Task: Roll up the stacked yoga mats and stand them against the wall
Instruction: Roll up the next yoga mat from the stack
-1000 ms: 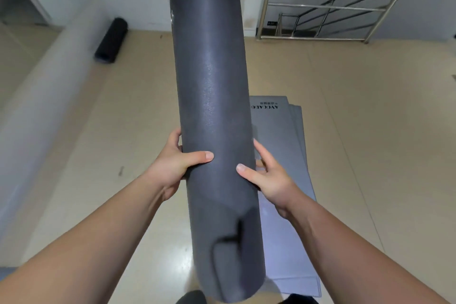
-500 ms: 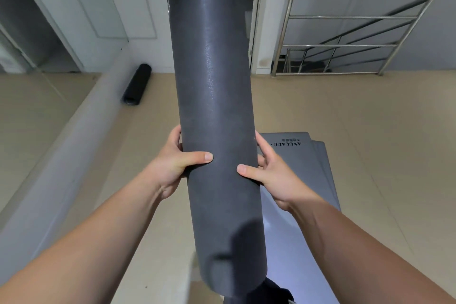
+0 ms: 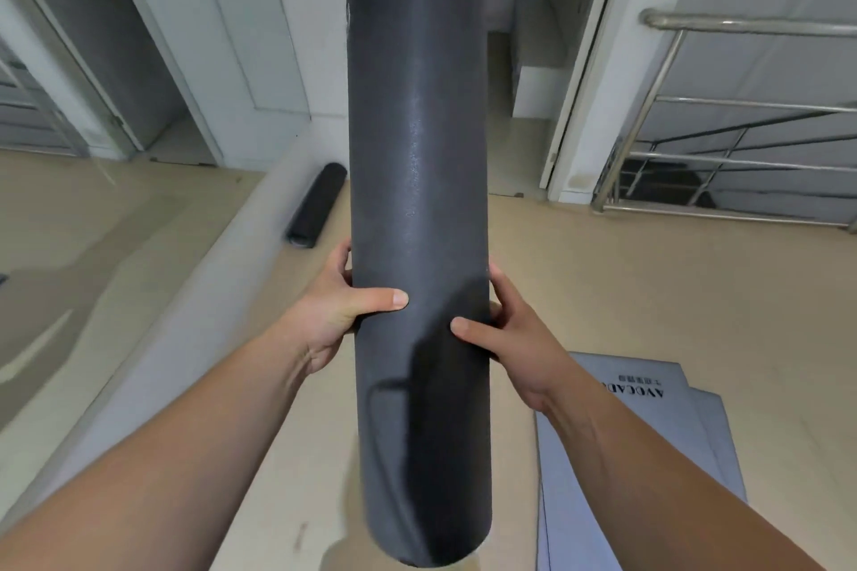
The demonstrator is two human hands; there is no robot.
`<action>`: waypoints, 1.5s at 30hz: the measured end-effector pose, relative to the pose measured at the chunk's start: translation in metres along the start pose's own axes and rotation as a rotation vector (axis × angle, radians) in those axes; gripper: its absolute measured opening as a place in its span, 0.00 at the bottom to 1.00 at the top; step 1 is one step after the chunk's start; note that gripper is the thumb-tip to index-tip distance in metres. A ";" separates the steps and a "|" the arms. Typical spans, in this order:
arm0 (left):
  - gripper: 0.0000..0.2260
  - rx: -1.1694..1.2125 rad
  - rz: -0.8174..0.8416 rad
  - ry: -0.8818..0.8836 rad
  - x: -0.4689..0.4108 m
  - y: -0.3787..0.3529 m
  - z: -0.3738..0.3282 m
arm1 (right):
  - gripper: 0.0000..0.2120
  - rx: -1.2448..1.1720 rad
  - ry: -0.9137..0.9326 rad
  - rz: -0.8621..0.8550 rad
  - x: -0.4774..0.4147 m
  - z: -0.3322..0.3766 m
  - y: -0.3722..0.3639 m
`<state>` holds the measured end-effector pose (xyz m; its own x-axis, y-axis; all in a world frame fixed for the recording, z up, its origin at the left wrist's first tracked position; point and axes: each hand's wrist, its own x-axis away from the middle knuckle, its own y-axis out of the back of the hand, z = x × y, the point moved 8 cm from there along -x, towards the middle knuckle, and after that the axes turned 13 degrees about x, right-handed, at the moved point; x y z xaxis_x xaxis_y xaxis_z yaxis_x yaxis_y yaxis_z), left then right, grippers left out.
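A rolled dark grey yoga mat is held upright in front of me, filling the middle of the view. My left hand grips its left side and my right hand grips its right side, thumbs across the front. Flat grey mats lie stacked on the floor at the lower right, printed lettering on the top one. A second rolled dark mat leans against the low wall ledge ahead on the left.
A low grey ledge runs along the left, with mirror-like panels above it. White doors and an open doorway stand ahead. A steel stair railing guards a stairwell at the right. The floor is beige tile.
The view has lifted and turned left: the flat mats slid toward the lower right, and the doors and the leaning rolled mat came closer. Both hands keep the same grip on the roll.
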<state>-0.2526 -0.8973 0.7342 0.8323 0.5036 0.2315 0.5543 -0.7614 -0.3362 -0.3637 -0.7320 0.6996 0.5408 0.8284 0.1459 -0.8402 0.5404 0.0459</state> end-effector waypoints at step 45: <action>0.45 0.170 -0.038 0.304 -0.980 0.492 -0.192 | 0.46 0.109 -0.347 0.022 -1.103 -0.017 -0.055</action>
<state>-0.7971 -1.8444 0.5173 0.7853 0.3657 0.4996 0.5990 -0.6527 -0.4639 -0.9128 -1.6729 0.5189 0.4918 0.7304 0.4740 -0.8612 0.4882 0.1413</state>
